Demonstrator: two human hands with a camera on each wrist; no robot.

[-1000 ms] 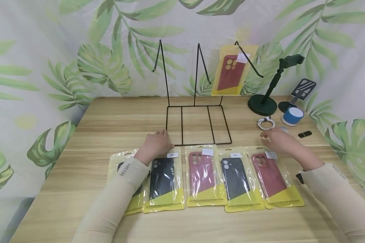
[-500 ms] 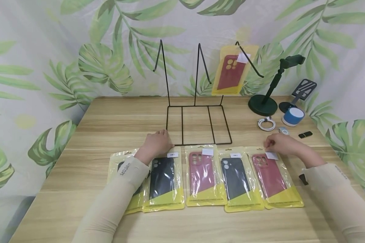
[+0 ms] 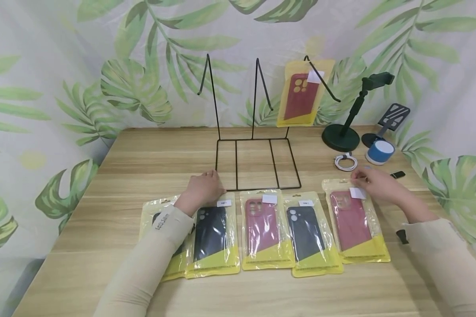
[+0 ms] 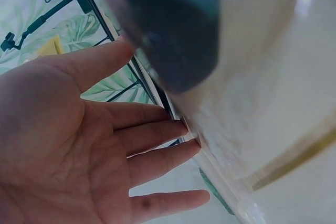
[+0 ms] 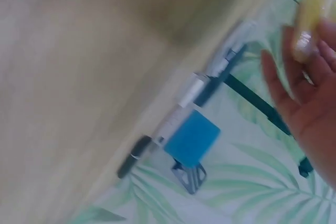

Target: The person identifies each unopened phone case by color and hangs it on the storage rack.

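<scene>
My right hand (image 3: 374, 184) pinches the top right corner of a packaged red phone case (image 3: 351, 215), at the right end of a row on the table. In the right wrist view, the yellow bag edge (image 5: 307, 40) shows between thumb and fingers. My left hand (image 3: 204, 187) rests with fingers fairly straight at the top of a packaged black phone case (image 3: 210, 231), by the front left corner of the black wire rack (image 3: 236, 165). Between the hands lie another packaged red case (image 3: 263, 226) and a packaged dark case (image 3: 306, 233). My left sleeve partly covers a further packaged case (image 3: 170, 266).
A packaged red case (image 3: 300, 97) hangs on the rack's right hook. Back right stand a dark green phone holder (image 3: 341, 137), a small folding stand (image 3: 392, 118) and a blue speaker (image 3: 380, 153). A white coiled cable (image 3: 345, 163) and a black stick (image 3: 398, 175) lie before them.
My right hand has taken hold of the rightmost packaged red case, which has shifted slightly away from me and left, apart from its neighbour. My left hand has stayed in place.
</scene>
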